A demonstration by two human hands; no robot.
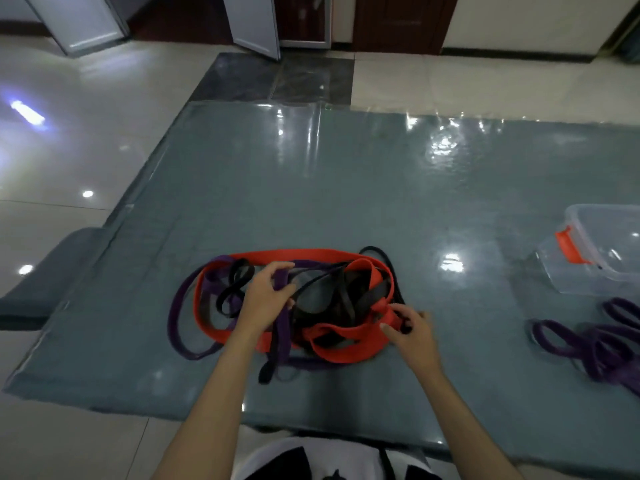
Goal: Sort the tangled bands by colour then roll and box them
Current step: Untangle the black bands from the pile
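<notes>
At the bottom centre of the frame sits your lap in white and black clothing [332,460], with both bare forearms reaching up from it toward the middle of the picture.

Your left hand [268,294] lies just left of centre on the tangled pile of bands [294,306]. Its grip is curled around a purple band [281,306] that runs down under the hand toward the lower edge of the pile.

Your right hand [410,329] sits right of centre at the pile's right edge. Its fingers are bent and its grip pinches a thin black band [398,289], with the fingertips touching the wide red band [346,336] beside it.

The pile holds red, purple and black bands looped over and through each other, and it rests on a blue-grey mat [346,188] under a glossy clear cover. The mat fills the middle of the frame and lies on a pale tiled floor [69,168].

At the lower right edge of the frame, well apart from the pile, lies a separate heap of purple bands [595,344]. Above that heap, at the middle right edge, stands a clear plastic box [595,251] with an orange latch [568,245]; its right part is cut off by the frame.

Along the top of the frame you see the bottoms of white door panels [252,26] and dark wood [398,22].
</notes>
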